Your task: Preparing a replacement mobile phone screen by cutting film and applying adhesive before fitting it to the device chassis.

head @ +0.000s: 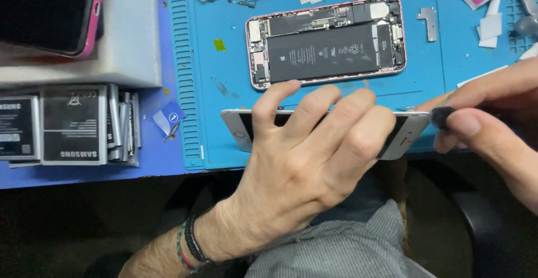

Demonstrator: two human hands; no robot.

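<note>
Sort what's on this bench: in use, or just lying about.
In use: screen panel, held by left hand; black tool in right hand; opened phone.
Lying about: battery stack, pink-cased phone, metal bracket, blue mat.

Opened phone [326, 42] lies on mat [224, 104] behind detached screen [403, 135] (batteries [73, 124] stacked left)

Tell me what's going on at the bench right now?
A person's left hand grips a detached white phone screen panel on edge at the front of the blue work mat. The right hand pinches a small dark tool against the panel's end. Behind them lies an opened phone body, battery exposed. Loose batteries are stacked to the left.
</note>
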